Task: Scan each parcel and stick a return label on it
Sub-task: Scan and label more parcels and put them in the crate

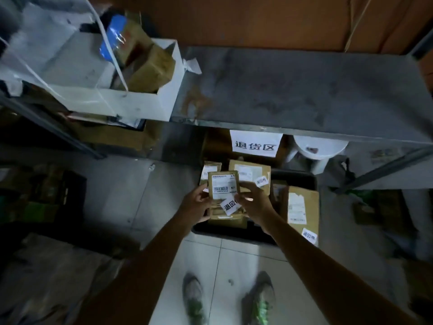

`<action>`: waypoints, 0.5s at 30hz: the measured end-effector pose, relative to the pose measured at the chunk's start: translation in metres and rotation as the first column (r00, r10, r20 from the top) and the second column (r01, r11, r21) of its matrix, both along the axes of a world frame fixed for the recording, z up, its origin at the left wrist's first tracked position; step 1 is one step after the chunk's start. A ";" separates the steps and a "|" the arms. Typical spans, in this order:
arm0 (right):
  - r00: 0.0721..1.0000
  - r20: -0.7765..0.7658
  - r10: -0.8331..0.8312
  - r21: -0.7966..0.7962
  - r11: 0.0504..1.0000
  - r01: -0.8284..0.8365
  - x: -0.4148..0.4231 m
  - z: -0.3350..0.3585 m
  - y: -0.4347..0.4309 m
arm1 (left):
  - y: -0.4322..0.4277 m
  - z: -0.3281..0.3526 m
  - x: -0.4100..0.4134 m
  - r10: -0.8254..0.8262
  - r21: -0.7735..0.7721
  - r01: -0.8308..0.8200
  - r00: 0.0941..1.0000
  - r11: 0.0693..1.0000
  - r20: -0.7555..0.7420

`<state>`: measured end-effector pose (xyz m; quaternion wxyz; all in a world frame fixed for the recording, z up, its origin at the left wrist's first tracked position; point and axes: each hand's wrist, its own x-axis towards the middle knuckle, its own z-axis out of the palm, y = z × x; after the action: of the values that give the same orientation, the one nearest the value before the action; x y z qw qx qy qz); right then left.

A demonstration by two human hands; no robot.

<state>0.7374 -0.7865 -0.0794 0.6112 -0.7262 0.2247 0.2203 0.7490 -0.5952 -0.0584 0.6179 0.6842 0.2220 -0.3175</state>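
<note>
A small brown cardboard parcel (223, 184) with a white barcode label is held up over a black bin (234, 232) on the floor. My left hand (195, 204) grips its left edge. My right hand (254, 201) holds its right side, thumb by a white return label (229, 205) that sits tilted at the parcel's lower right corner. Several more brown parcels lie in the bin; one (250, 173) behind and one (302, 211) at the right each carry a white return label.
A grey metal shelf (304, 90) spans the upper view, with a white paper sign (255, 143) hanging from its front edge. A white box (131, 99) of cartons sits at the shelf's left. A white stool (318, 148) stands under it. My shoes (257, 299) stand on light floor tiles.
</note>
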 end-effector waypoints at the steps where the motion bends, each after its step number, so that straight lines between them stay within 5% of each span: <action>1: 1.000 -0.027 -0.008 -0.004 1.000 0.008 -0.001 -0.021 0.002 | 0.002 -0.023 0.001 0.002 -0.011 -0.003 1.000 1.000 -0.029; 15: 0.986 -0.122 -0.112 -0.144 0.985 0.094 -0.042 -0.241 -0.022 | -0.030 -0.265 -0.014 -0.103 -0.116 0.086 0.983 0.990 -0.153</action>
<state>0.6950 -0.8087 -0.3208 0.5542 -0.7383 0.3160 0.2187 0.7346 -0.6255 -0.3236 0.6189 0.6319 0.2200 -0.4114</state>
